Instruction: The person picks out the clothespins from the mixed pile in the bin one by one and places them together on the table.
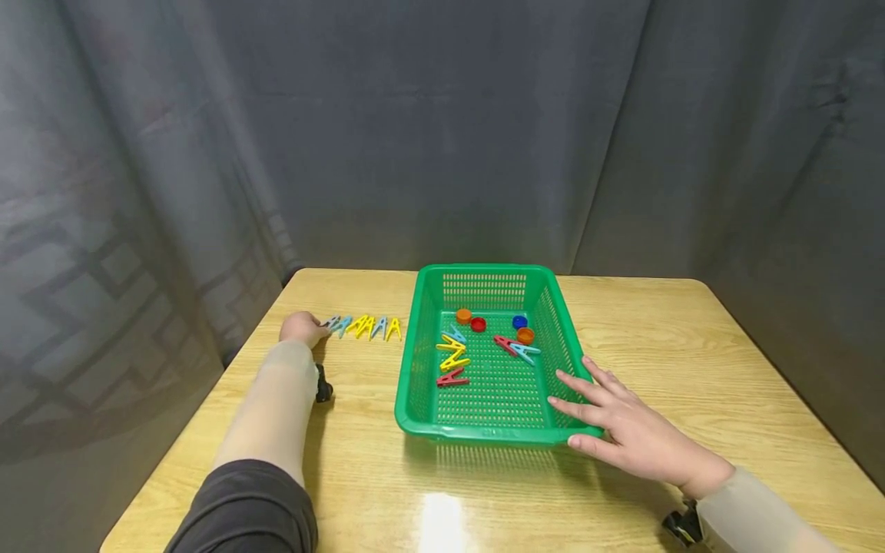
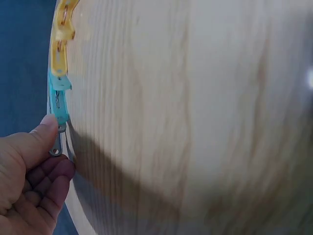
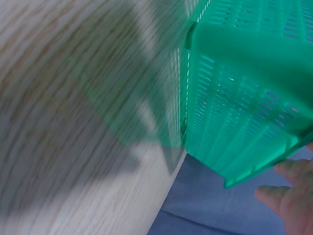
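Note:
At the left end of a row on the table, my left hand pinches a grey clothespin between thumb and fingers. A light-blue clothespin lies right beside it, followed by yellow clothespins and another blue one. My right hand spreads its fingers over the near right corner of a green basket, touching the rim. Inside the basket are red clothespins, yellow clothespins and light-blue clothespins. Several round caps lie farther back in it, including a red cap and a blue cap.
Both hands work over a light wooden table with rounded far corners. A dark grey curtain hangs close behind it and along both sides. The basket's raised walls stand between the clothespin row and my right hand.

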`<state>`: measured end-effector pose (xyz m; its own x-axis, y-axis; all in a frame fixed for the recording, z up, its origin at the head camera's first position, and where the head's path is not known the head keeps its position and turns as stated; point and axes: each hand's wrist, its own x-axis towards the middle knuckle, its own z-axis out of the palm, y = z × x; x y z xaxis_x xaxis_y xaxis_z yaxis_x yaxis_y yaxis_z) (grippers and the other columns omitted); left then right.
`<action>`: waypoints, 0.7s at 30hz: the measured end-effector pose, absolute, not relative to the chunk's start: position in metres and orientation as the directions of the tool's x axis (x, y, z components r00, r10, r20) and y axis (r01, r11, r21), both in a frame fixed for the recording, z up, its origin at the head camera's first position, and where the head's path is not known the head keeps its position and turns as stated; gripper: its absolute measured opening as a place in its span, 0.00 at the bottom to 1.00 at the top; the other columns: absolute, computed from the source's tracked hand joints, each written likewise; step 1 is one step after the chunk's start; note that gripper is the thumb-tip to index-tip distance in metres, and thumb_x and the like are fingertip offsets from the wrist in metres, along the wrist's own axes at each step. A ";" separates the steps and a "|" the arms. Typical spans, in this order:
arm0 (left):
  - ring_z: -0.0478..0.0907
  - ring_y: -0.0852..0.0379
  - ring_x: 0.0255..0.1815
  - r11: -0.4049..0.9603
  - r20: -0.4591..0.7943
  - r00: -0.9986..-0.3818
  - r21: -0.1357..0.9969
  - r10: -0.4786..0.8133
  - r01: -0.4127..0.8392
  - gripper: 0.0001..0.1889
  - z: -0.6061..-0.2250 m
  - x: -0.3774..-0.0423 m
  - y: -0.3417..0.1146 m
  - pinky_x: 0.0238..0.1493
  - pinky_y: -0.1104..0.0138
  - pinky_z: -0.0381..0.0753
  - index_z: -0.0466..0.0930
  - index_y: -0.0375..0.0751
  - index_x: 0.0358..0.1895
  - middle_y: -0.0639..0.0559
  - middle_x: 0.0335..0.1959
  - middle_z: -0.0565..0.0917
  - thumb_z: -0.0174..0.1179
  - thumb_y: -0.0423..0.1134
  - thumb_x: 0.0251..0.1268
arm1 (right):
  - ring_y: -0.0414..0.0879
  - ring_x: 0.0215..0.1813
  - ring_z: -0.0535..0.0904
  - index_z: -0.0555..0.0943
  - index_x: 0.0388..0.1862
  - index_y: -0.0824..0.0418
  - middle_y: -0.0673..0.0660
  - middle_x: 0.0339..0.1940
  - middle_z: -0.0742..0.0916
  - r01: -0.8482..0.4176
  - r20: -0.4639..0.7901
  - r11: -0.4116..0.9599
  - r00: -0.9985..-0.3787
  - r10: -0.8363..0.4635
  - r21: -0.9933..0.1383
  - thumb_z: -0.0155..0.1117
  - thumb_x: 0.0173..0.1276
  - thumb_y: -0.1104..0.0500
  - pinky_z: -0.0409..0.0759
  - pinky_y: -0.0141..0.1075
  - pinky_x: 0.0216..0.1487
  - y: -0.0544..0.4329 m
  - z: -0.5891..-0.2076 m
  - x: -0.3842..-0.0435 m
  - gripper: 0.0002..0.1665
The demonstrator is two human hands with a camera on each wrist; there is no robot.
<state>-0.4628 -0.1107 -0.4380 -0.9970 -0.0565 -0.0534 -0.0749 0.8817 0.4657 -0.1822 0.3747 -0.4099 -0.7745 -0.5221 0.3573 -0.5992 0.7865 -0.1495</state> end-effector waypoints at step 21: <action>0.68 0.34 0.61 0.876 -0.068 -0.997 0.483 0.032 -0.005 0.26 -0.397 -0.457 -0.094 0.62 0.48 0.66 0.71 0.28 0.62 0.33 0.61 0.73 0.56 0.45 0.70 | 0.62 0.76 0.47 0.76 0.65 0.47 0.54 0.73 0.67 -0.584 0.321 0.789 -0.797 -0.512 -0.192 0.63 0.67 0.45 0.29 0.26 0.69 0.375 -0.404 -0.180 0.28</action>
<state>-0.4572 -0.0939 -0.3967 -0.9972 0.0319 -0.0678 -0.0048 0.8757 0.4828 -0.1796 0.3753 -0.4042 -0.7969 -0.5116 0.3213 -0.5838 0.7888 -0.1922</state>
